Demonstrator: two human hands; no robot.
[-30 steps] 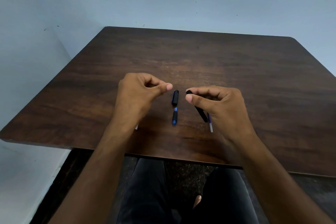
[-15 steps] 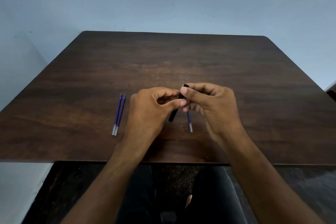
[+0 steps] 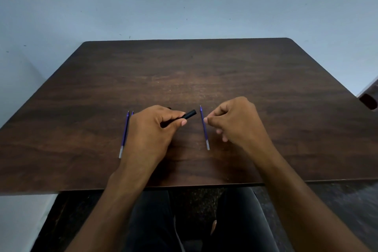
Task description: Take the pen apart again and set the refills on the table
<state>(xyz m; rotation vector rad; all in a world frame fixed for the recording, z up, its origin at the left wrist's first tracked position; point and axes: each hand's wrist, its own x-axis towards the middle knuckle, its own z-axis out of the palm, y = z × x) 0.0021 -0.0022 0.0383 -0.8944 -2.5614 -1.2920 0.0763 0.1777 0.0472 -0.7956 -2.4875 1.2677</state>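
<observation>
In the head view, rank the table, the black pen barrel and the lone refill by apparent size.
1. table, by far the largest.
2. lone refill, lying beside the right hand.
3. black pen barrel: only its end shows past the left hand, so true length is unclear.

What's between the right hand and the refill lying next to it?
Nothing visible. The right hand has its fingertips just right of the lone refill on the table; the black pen barrel sits in the left hand, left of the refill.
</observation>
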